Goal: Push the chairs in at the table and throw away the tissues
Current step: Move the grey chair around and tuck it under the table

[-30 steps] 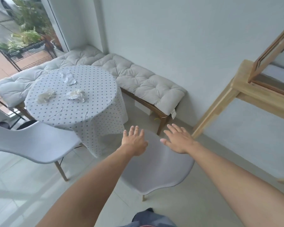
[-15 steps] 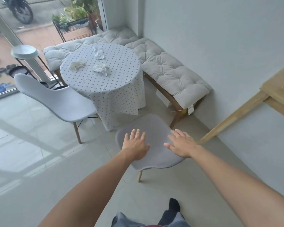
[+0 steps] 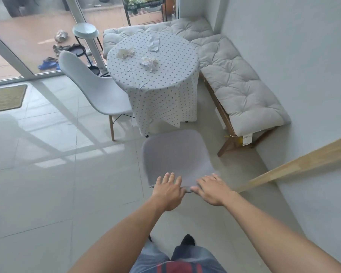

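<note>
A round table (image 3: 126,69) under a dotted cloth stands in the corner. Three crumpled tissues lie on it: one at the left (image 3: 125,52), one in the middle (image 3: 150,63), one at the back (image 3: 153,42). A grey chair (image 3: 175,154) stands just in front of me, a little short of the table. My left hand (image 3: 168,191) and my right hand (image 3: 213,191) rest side by side on the top edge of its backrest, fingers spread over it. A white chair (image 3: 94,89) stands at the table's left, pulled out and turned sideways.
A cushioned bench (image 3: 238,85) runs along the wall right of the table and behind it. A wooden beam (image 3: 295,166) slants in from the right. A small round stool (image 3: 86,33) and glass doors are at the back left. A mat (image 3: 6,97) lies far left.
The view has pulled back and tilted down. Both hands have come from hovering over the grey chair's seat to rest on the top edge of its backrest.
</note>
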`<state>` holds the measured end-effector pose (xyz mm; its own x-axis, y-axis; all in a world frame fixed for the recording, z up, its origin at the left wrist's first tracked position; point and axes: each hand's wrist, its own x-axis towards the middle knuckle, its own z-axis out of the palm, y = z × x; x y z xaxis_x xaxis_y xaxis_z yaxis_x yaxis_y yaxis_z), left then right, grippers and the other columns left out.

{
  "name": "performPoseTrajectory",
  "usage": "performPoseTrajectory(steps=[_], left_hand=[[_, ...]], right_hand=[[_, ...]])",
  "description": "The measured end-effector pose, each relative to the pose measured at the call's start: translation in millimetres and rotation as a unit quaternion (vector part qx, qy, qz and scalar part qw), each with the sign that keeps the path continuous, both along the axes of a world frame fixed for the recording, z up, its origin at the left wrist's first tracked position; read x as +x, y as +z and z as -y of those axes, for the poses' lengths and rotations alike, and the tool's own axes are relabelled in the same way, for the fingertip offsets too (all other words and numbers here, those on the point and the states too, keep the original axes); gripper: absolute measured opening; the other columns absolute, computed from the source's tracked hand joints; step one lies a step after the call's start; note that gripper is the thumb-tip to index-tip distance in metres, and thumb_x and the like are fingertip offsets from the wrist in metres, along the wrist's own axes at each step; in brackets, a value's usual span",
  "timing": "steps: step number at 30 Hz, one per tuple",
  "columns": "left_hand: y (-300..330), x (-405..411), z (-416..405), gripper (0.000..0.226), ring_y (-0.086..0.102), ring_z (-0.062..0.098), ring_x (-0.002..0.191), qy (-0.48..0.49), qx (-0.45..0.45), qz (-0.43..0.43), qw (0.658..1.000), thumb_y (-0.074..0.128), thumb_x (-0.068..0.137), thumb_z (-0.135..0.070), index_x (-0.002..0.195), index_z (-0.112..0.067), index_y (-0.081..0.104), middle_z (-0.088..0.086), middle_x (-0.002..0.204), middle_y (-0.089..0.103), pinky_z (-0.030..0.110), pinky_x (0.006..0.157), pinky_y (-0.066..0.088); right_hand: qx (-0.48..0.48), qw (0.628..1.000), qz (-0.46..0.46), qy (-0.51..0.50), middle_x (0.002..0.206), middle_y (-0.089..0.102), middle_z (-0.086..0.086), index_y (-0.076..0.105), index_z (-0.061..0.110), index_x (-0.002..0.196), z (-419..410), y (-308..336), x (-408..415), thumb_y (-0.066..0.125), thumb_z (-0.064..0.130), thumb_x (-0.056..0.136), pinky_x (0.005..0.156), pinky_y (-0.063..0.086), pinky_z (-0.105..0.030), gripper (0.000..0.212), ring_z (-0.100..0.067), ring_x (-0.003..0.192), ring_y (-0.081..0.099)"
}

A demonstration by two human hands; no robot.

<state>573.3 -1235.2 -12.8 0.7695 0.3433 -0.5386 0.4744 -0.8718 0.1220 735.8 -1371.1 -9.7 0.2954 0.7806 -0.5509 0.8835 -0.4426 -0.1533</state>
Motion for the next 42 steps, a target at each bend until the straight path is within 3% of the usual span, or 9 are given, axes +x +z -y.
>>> performPoseTrajectory(steps=[3,6,12,35,39,42], left_hand=[[1,9,14,0.057,0.032,0.038,0.144,0.001,0.004,0.017,1.000,0.019,0.106,-0.049,0.149,-0.014,0.031,0.020,0.156,0.037,0.055,0.115,0.027],[0,13,24,0.054,0.052,0.041,0.123,-0.009,0.000,0.033,0.999,0.018,0.105,-0.051,0.140,-0.015,0.039,0.018,0.136,0.057,0.052,0.105,0.038],[-9,17,26,0.049,0.059,0.040,0.100,-0.041,0.060,0.088,0.993,0.018,0.106,-0.050,0.125,-0.015,0.046,0.015,0.116,0.064,0.049,0.089,0.044],[-11,142,-119,0.046,0.060,0.039,0.101,-0.019,0.066,0.122,0.990,0.026,0.107,-0.050,0.113,-0.013,0.053,0.013,0.112,0.065,0.047,0.088,0.043],[-11,166,-142,0.046,0.060,0.038,0.102,-0.002,0.065,0.115,0.991,0.026,0.107,-0.050,0.112,-0.013,0.053,0.013,0.113,0.066,0.048,0.090,0.043],[-8,188,-158,0.046,0.060,0.037,0.104,0.015,0.073,0.105,0.992,0.026,0.108,-0.049,0.112,-0.013,0.054,0.013,0.114,0.066,0.047,0.094,0.042]], right_hand=[[0.007,0.998,-0.011,0.061,0.140,0.058,-0.006,0.052,0.020,0.134,5,-5,11,0.026,0.066,0.100,0.119,0.019,-0.046,0.063,-0.027,0.133,0.046],[0.010,0.994,-0.007,0.106,0.141,0.056,-0.006,0.048,0.018,0.137,9,-11,22,0.025,0.061,0.103,0.120,0.019,-0.044,0.059,-0.027,0.134,0.044],[0.075,0.988,0.032,0.134,0.123,0.063,-0.006,0.054,0.017,0.119,8,-19,30,0.024,0.060,0.104,0.106,0.035,-0.041,0.055,-0.029,0.117,0.054],[0.102,0.987,0.060,0.110,0.120,0.065,-0.006,0.055,0.015,0.118,-135,-13,149,0.026,0.058,0.104,0.102,0.036,-0.039,0.054,-0.029,0.113,0.055],[0.098,0.989,0.046,0.101,0.125,0.063,-0.007,0.055,0.014,0.125,-162,-14,174,0.028,0.059,0.104,0.106,0.035,-0.040,0.056,-0.029,0.117,0.054],[0.094,0.989,0.042,0.103,0.122,0.064,-0.008,0.055,0.014,0.116,-183,-12,196,0.028,0.058,0.104,0.105,0.035,-0.040,0.053,-0.030,0.115,0.055]])
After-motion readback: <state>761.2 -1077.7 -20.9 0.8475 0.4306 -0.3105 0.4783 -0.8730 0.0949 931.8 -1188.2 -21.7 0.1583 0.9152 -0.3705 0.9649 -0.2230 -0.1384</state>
